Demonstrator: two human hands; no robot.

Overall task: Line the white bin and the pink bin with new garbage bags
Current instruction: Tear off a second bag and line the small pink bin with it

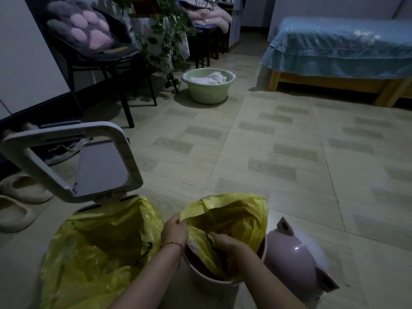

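Both hands are at the pink bin [225, 281]: my left hand [174, 231] pinches the yellow bag's [240, 217] rim, my right hand [225, 241] curls into its folds, so 1 bin, the white bin [93, 248], looks lined, pink half-done.

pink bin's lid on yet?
No: the pink lid lies on the floor right of the pink bin, while both hands work the yellow bag into it.

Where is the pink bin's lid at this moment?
In the head view the pink lid lies on the floor at lower right, just right of the pink bin, whose yellow bag both hands are working.
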